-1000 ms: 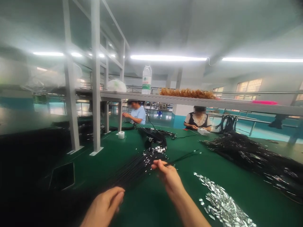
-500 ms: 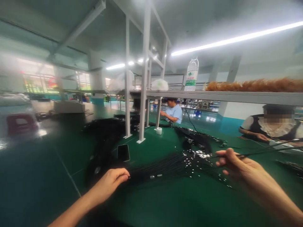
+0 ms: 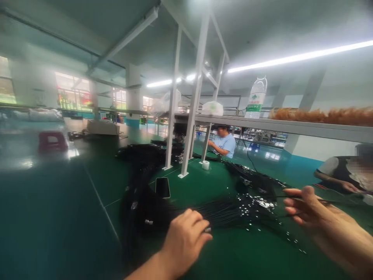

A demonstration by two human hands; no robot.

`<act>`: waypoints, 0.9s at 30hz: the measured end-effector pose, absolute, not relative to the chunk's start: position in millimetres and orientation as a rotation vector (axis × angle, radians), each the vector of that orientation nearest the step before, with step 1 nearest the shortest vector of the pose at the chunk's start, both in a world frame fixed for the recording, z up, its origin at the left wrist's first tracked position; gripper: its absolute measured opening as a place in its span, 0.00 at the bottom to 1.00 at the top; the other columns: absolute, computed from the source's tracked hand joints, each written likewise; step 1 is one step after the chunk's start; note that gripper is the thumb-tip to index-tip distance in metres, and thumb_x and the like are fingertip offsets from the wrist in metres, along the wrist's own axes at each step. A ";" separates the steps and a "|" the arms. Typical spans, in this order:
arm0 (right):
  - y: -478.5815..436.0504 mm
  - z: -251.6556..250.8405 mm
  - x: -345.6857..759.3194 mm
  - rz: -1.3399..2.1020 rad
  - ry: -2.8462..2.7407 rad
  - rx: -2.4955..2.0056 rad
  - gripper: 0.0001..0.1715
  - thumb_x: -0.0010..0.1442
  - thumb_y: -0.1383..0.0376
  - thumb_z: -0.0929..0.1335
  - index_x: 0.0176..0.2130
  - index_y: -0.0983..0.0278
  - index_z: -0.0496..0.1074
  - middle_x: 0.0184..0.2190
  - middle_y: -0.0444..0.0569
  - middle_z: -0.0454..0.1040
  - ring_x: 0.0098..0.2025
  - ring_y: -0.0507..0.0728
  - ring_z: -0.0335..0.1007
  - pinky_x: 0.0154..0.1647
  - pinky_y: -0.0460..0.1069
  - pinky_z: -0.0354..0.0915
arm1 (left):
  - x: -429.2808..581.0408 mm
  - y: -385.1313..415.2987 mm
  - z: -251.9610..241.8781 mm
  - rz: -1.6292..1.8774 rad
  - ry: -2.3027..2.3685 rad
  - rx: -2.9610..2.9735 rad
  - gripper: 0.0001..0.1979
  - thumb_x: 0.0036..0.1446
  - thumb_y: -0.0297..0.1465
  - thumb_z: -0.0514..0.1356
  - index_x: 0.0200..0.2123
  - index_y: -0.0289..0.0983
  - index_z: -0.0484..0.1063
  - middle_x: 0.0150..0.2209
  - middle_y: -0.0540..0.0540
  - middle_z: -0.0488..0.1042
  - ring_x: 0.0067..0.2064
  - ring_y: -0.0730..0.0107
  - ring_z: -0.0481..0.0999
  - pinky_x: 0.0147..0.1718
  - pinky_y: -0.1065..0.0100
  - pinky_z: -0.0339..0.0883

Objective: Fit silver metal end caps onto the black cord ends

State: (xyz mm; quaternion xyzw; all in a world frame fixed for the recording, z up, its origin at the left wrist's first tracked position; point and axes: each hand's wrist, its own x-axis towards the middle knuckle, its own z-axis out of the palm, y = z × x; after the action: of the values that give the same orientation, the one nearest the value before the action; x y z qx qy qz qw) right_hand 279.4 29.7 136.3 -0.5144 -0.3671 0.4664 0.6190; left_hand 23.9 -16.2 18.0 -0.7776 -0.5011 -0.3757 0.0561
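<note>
A large bundle of thin black cables (image 3: pixel 221 212) is spread over the green tabletop (image 3: pixel 227 256), with many shiny ends toward the right. My left hand (image 3: pixel 186 241) is closed at the front of the bundle, thumb and fingers pinching a small silver metal connector (image 3: pixel 207 230). Another silver connector (image 3: pixel 148 222) lies on the cables to its left. Off to the right, my right hand (image 3: pixel 317 208) is raised with a black cable (image 3: pixel 281 196) between thumb and fingers. Part of that cable is blurred and hidden by the hand.
A phone (image 3: pixel 162 188) and a white roll (image 3: pixel 205 165) lie behind the bundle, near the white shelf posts (image 3: pixel 186 155). Overhead, the shelf (image 3: pixel 291 126) carries a water bottle (image 3: pixel 256 97). Across the table sit a person in blue (image 3: pixel 227 144) and another person (image 3: pixel 335 171).
The view has turned left, so the scene sits further right. My left hand has moved right along the cables, to a silver connector. My right hand still holds the cable.
</note>
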 end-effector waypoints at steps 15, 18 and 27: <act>45.5 121.3 290.6 1.115 -0.876 -1.110 0.32 0.21 0.45 0.79 0.24 0.62 0.77 0.24 0.53 0.76 0.25 0.55 0.71 0.18 0.39 0.69 | 17.9 -27.7 39.0 -1.294 -1.931 -2.408 0.09 0.57 0.30 0.62 0.24 0.42 0.78 0.28 0.55 0.75 0.33 0.73 0.70 0.34 0.72 0.58; 38.2 126.0 283.1 1.123 -0.798 -1.127 0.15 0.48 0.56 0.72 0.23 0.66 0.77 0.21 0.55 0.76 0.21 0.53 0.70 0.15 0.40 0.68 | 17.9 -27.8 38.4 -1.294 -1.929 -2.425 0.08 0.56 0.28 0.61 0.27 0.42 0.78 0.31 0.55 0.77 0.35 0.71 0.70 0.37 0.70 0.58; 35.3 122.0 283.6 1.099 -0.897 -0.963 0.36 0.15 0.51 0.81 0.25 0.69 0.77 0.20 0.52 0.76 0.23 0.55 0.70 0.17 0.40 0.70 | 28.0 -19.2 48.1 -1.184 -2.017 -2.470 0.08 0.55 0.28 0.59 0.25 0.42 0.75 0.30 0.56 0.76 0.37 0.69 0.71 0.38 0.68 0.57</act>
State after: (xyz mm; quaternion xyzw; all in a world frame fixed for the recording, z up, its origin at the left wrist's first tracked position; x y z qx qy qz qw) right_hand 283.6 35.3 122.0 -0.4245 -0.3957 0.4847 0.6544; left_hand 28.0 -19.2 48.1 -0.7200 -0.5880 -0.3451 -0.1294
